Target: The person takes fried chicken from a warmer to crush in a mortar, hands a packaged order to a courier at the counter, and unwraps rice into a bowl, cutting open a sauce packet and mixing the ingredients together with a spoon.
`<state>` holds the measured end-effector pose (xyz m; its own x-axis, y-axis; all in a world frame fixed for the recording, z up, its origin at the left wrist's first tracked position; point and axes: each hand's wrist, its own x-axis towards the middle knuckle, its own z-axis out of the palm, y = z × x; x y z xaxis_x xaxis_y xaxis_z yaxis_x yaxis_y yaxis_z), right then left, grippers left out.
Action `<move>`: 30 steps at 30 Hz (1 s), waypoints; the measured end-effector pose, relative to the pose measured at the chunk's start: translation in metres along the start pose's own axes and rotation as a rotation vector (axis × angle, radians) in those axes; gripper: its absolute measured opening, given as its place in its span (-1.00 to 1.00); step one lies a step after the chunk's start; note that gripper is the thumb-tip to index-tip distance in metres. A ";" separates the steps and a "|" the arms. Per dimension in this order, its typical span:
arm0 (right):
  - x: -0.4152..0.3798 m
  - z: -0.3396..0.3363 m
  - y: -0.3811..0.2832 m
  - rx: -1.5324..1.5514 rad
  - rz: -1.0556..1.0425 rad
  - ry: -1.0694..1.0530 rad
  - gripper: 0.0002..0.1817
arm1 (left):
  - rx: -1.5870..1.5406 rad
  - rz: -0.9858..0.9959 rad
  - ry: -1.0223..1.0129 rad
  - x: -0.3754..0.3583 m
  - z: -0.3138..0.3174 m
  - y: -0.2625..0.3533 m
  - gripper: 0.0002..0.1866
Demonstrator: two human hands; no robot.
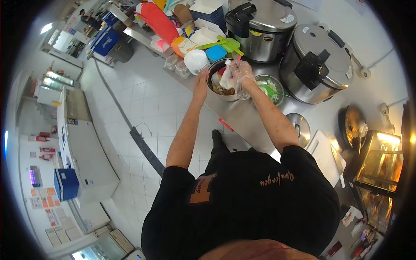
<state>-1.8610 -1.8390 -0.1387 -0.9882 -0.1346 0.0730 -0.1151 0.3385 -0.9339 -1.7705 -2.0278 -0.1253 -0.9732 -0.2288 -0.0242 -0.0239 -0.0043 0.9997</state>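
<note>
A round metal pot (229, 97) on the steel counter holds chunky food, partly covered by what is above it. My right hand (242, 71), in a clear plastic glove, is closed over the pot on a limp white piece (227, 79) that looks like a thin bag or cloth. Bare and with fingers stretched out, my left hand (201, 83) rests at the pot's left rim, beside a stack of white bowls (196, 61). To the right of the pot, a metal bowl (281, 100) contains chopped white pieces and a green spoon (269, 90).
Two large steel cookers (316, 65) stand along the wall. Boxes, a blue container (216, 53) and green lids crowd the back left. A lid (299, 125), a cutting board (323, 151) with a knife (337, 159), and a pan (350, 122) lie rightward. A person (90, 19) stands far off.
</note>
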 end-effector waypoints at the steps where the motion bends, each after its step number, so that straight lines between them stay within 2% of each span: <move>1: 0.016 0.008 0.010 0.008 0.038 0.016 -0.79 | 0.000 -0.043 -0.027 0.005 -0.010 0.000 -0.41; 2: 0.008 -0.005 -0.023 -0.042 0.135 -0.001 -0.77 | 0.001 -0.090 -0.056 0.009 -0.022 -0.002 -0.45; 3: 0.011 -0.009 -0.037 -0.084 0.107 0.005 -0.77 | -0.001 -0.130 -0.085 0.019 -0.032 -0.002 -0.48; 5: 0.019 -0.015 -0.049 -0.166 0.059 0.007 -0.77 | 0.086 -0.015 -0.241 0.048 -0.057 -0.026 -0.46; 6: 0.020 -0.016 -0.058 -0.016 0.119 -0.034 -0.76 | 0.130 0.042 -0.318 0.058 -0.063 -0.029 -0.44; 9: 0.034 -0.017 -0.066 0.116 0.109 -0.062 -0.77 | 0.414 0.364 -0.522 0.089 -0.055 -0.008 -0.38; 10: 0.034 -0.020 -0.071 0.256 0.118 -0.081 -0.77 | 0.397 0.385 -0.560 0.095 -0.043 -0.002 -0.38; 12: 0.028 -0.026 -0.105 0.346 0.075 -0.067 -0.80 | 0.365 0.434 -0.640 0.114 -0.014 0.002 -0.38; 14: 0.027 -0.029 -0.111 0.345 -0.027 0.012 -0.84 | 0.369 0.245 -0.746 0.134 0.003 -0.001 -0.37; 16: 0.022 -0.037 -0.101 0.266 0.006 0.100 -0.85 | 0.264 0.256 -0.756 0.158 0.023 -0.029 -0.40; 17: 0.017 -0.040 -0.093 0.229 0.022 0.141 -0.86 | -0.028 0.056 -0.742 0.155 0.028 -0.022 -0.40; 18: 0.014 -0.041 -0.079 0.289 0.170 0.207 -0.85 | -0.314 -0.142 -0.714 0.147 0.031 -0.005 -0.39; 19: 0.011 -0.036 -0.064 0.352 0.212 0.271 -0.84 | -0.597 -0.341 -0.671 0.142 0.034 0.008 -0.38; 21: -0.003 -0.020 -0.033 0.481 0.305 0.390 -0.80 | -0.761 -0.497 -0.669 0.139 0.033 -0.004 -0.49; 24: -0.008 0.008 0.018 0.296 0.290 0.391 -0.80 | -0.861 -0.664 -0.737 0.128 0.033 -0.019 -0.62; 28: -0.004 0.036 0.047 0.176 0.126 0.226 -0.77 | -0.515 -0.381 -0.632 0.107 0.020 -0.035 -0.66; 29: -0.004 0.039 0.037 0.394 0.153 0.216 -0.76 | -0.229 -0.090 -0.619 0.106 0.016 -0.022 -0.65; 30: -0.004 0.037 -0.013 0.894 0.285 0.272 -0.75 | 0.061 0.192 -0.591 0.104 0.009 -0.009 -0.64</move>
<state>-1.8520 -1.8778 -0.1396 -0.9695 0.1006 -0.2236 0.1401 -0.5213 -0.8418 -1.8731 -2.0429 -0.1366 -0.9231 0.3577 0.1414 0.1675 0.0430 0.9849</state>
